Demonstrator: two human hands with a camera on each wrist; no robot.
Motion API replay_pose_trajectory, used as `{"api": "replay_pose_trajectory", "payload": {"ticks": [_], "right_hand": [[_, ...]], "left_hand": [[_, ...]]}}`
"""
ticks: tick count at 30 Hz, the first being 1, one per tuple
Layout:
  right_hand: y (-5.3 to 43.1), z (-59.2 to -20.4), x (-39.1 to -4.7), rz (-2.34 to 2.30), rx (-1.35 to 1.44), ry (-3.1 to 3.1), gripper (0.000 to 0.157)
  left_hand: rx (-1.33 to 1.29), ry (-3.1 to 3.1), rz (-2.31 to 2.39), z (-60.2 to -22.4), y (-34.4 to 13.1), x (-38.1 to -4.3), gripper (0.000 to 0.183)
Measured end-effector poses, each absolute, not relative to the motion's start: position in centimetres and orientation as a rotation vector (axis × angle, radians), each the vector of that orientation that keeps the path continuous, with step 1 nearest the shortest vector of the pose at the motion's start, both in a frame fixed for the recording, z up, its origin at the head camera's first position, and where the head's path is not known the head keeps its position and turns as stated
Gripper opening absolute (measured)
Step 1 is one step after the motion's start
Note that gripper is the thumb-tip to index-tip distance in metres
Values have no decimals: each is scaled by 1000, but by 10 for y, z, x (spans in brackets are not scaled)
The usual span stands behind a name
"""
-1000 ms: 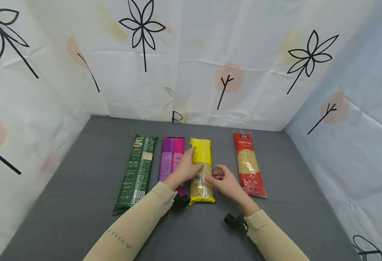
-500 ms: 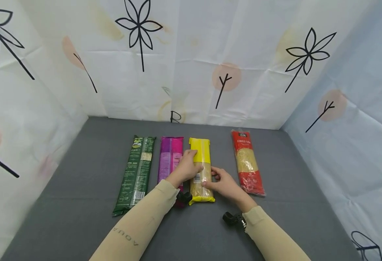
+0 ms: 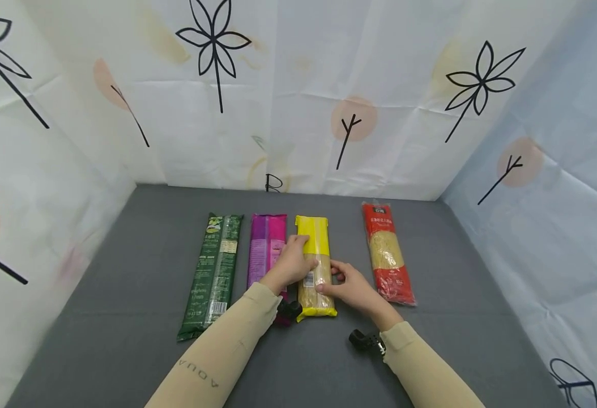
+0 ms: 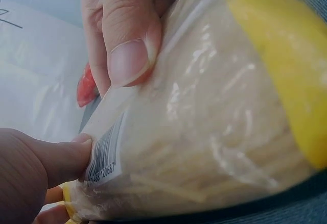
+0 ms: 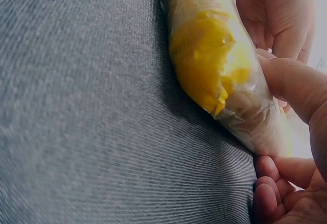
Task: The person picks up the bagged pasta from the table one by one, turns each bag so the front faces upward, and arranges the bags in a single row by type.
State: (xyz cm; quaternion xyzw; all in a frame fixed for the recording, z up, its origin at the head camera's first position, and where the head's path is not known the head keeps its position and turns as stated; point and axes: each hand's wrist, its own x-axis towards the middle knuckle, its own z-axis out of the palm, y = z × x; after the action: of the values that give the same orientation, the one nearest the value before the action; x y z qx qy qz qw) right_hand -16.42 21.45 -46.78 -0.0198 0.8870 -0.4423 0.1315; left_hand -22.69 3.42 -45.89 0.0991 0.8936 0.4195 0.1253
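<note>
Both hands are on a yellow spaghetti packet lying flat, its pale strands showing through clear film. My left hand grips it from the left, around mid-length; its thumb lies by the barcode in the left wrist view. Lower down, my right hand pinches the right edge. In the right wrist view, that hand's thumb is on top and its curled fingers are at the side, against the cloth. The undersides of both grips are hidden.
A purple-pink packet lies just left, partly under my left forearm. Beyond it is a green spaghetti packet. A red packet lies to the right. Grey cloth covers the table; patterned white sheets stand around it.
My right hand has moved left, from just beside the yellow spaghetti packet to pinching its edge. My left hand stays on the packet, which has hardly moved. The head view shifted slightly.
</note>
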Motion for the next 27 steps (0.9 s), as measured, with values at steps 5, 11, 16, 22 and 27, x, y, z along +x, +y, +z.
{"api": "replay_pose_trajectory", "payload": {"ticks": [5, 11, 16, 22, 27], "right_hand": [[215, -468, -163, -1307, -32, 2556, 77], [212, -468, -163, -1342, -26, 2549, 74], [209, -467, -163, -1357, -16, 2549, 72], [201, -463, -162, -1403, 33, 2535, 71], [187, -450, -160, -1457, 198, 2455, 70]], "left_hand": [[313, 2613, 1229, -461, 33, -226, 69], [341, 2633, 1212, -464, 32, -228, 68], [360, 2663, 1187, -464, 30, -230, 67], [336, 2675, 1166, -459, 28, -229, 67], [314, 2696, 1114, -458, 31, -229, 67]]}}
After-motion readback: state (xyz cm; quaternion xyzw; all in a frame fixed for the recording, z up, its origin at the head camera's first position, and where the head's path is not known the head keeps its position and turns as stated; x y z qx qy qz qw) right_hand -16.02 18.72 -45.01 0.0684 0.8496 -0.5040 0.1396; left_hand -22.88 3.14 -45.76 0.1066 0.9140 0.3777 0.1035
